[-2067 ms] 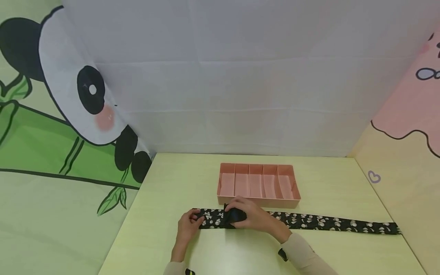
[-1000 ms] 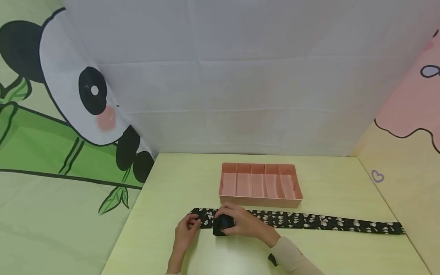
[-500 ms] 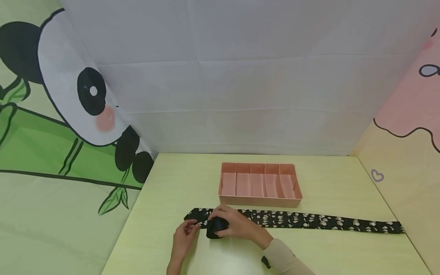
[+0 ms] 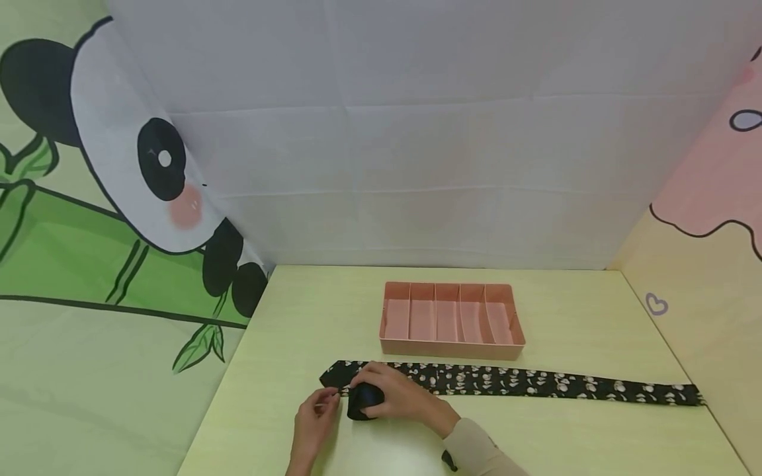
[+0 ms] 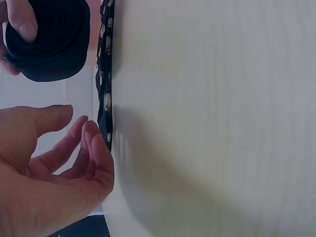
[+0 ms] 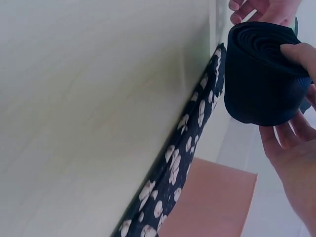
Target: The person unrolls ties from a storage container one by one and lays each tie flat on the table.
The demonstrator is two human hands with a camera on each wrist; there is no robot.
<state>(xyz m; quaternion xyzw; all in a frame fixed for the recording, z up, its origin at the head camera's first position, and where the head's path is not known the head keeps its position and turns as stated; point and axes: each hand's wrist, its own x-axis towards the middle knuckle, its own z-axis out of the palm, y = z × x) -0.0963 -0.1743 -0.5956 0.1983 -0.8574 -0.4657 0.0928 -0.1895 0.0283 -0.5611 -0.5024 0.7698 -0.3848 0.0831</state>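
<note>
My right hand [image 4: 395,396] grips a rolled-up dark necktie [image 4: 364,396], its coiled layers showing from the end in the right wrist view. The roll is held up just in front of a second necktie [image 4: 536,381], black with a pale print, which lies stretched out across the table. At that tie's pointed left end is my left hand [image 4: 312,416], its fingertips at the near edge. From the left wrist, the left hand [image 5: 54,173] appears with thumb and bent fingers apart and nothing between them.
A pink tray [image 4: 446,348] with several compartments stands behind the printed tie. The pale yellow table [image 4: 571,317] is bounded by a white sheet [image 4: 417,172] at the back and cartoon-printed panels at both sides.
My right hand has moved left with the rolled tie, off the printed tie and toward me, exposing more print. The left hand has drawn back slightly, baring the printed tie's pointed end.
</note>
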